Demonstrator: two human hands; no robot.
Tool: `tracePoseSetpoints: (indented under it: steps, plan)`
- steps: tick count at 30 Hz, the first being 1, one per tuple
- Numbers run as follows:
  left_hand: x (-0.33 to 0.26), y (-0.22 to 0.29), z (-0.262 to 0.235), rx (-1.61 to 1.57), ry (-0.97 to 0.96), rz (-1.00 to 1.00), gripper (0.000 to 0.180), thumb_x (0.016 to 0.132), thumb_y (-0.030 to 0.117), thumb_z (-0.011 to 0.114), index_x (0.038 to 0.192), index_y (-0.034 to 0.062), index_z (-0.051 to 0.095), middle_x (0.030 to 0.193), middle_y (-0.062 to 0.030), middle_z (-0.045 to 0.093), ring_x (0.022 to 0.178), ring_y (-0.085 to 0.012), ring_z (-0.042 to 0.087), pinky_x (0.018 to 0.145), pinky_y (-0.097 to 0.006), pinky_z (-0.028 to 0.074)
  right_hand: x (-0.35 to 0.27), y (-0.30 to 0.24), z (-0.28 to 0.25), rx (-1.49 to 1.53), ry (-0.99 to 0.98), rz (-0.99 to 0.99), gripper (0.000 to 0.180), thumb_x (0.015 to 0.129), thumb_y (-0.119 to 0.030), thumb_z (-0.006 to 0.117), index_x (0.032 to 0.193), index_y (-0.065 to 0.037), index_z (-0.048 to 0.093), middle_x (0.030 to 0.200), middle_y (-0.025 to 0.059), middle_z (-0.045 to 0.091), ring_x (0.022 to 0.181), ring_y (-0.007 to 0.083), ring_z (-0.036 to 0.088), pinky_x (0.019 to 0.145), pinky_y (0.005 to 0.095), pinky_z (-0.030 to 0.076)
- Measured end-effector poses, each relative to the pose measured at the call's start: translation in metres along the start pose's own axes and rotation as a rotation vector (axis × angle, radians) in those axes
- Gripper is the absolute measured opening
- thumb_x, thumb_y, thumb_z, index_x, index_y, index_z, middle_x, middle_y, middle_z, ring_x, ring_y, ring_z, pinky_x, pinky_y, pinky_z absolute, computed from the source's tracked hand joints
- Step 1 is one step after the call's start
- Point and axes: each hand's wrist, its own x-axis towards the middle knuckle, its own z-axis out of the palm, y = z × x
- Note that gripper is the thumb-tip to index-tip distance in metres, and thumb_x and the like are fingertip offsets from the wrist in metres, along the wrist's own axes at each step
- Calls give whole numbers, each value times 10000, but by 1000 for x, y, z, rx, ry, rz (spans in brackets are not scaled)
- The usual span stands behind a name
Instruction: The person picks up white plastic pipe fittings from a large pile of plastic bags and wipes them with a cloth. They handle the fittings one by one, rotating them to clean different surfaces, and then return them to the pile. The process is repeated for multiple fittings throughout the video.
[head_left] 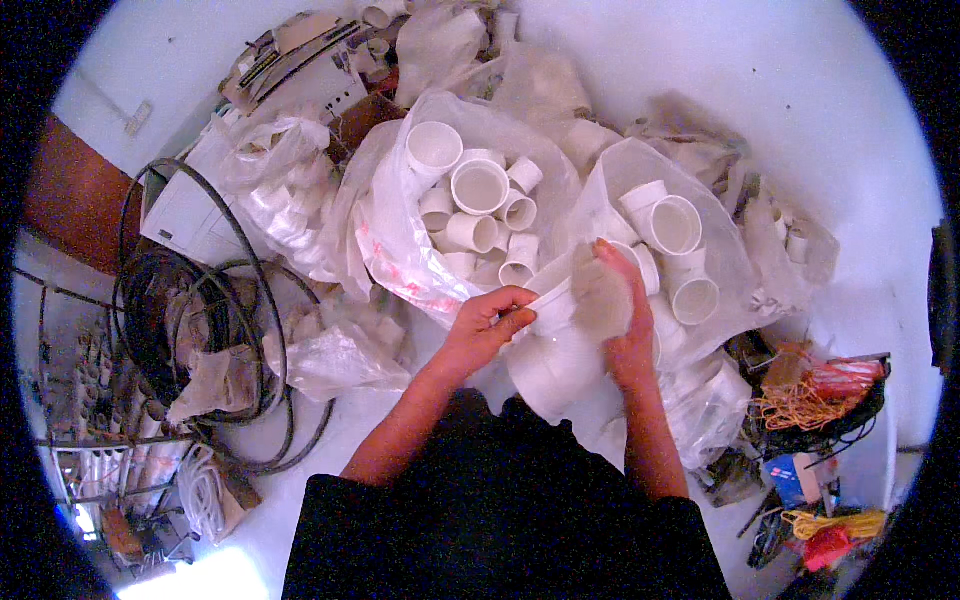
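A large white plastic pipe elbow [548, 372] is held in front of my body, its wide end between my two hands. My left hand [483, 328] pinches the rim on the left with thumb and fingers. Against the other side curls my right hand [630, 325], its fingers pointing up along the edge. A beige, blurred patch beside the right fingers looks like the elbow's open mouth; its detail is smeared. Just beyond the hands stands an open clear bag [385, 255] full of white pipe fittings [480, 187]. Another open bag [725, 235] holds more fittings [675, 225] to the right.
Coiled black hose [255, 330] lies left of the bags. Further left, a metal rack [60, 440] holds pipes. Orange cord [800, 405] and yellow rope [835, 525] sit at the right. Cardboard and more bags [440, 55] are piled against the white wall [700, 50].
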Motion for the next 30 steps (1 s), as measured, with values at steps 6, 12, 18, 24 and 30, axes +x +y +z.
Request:
tracePoseSetpoints:
  steps: [6, 12, 18, 24, 30]
  plan:
    - [-13, -19, -14, -406, 9, 2, 161, 856, 180, 627, 951, 52, 604, 802, -12, 605, 649, -114, 538, 564, -251, 441, -5, 27, -24, 154, -206, 610, 481, 906, -340, 477, 1286, -44, 468, 1315, 157, 491, 1176, 288, 485, 962, 391, 390]
    - [-27, -29, -8, -732, 147, -12, 208, 890, 221, 598, 1012, 55, 568, 870, -38, 637, 698, -155, 589, 625, -290, 483, -37, 47, 37, 415, -162, 650, 540, 904, -415, 455, 1320, -71, 427, 1331, 144, 479, 1190, 289, 477, 974, 410, 389]
    - [-65, -37, -37, -682, 318, 43, 210, 912, 236, 580, 1030, 64, 554, 872, -39, 641, 705, -148, 596, 628, -289, 487, -67, 43, 74, 484, -295, 693, 599, 902, -490, 432, 1354, -98, 386, 1348, 131, 466, 1204, 289, 468, 987, 429, 388]
    - [-122, -49, -70, -740, 493, 77, 191, 914, 230, 581, 1017, 70, 557, 853, -32, 641, 699, -135, 602, 618, -267, 493, -101, 28, 85, 503, -514, 806, 659, 900, -564, 410, 1388, -125, 345, 1365, 118, 454, 1218, 290, 460, 1000, 448, 387]
    - [-179, -52, -93, -796, 616, 169, 177, 929, 230, 553, 1016, 77, 575, 860, -20, 624, 722, -105, 561, 671, -259, 472, -113, -19, 134, 949, -550, 1103, 580, 921, -467, 434, 1367, -102, 373, 1296, 124, 509, 1114, 272, 545, 906, 448, 480]
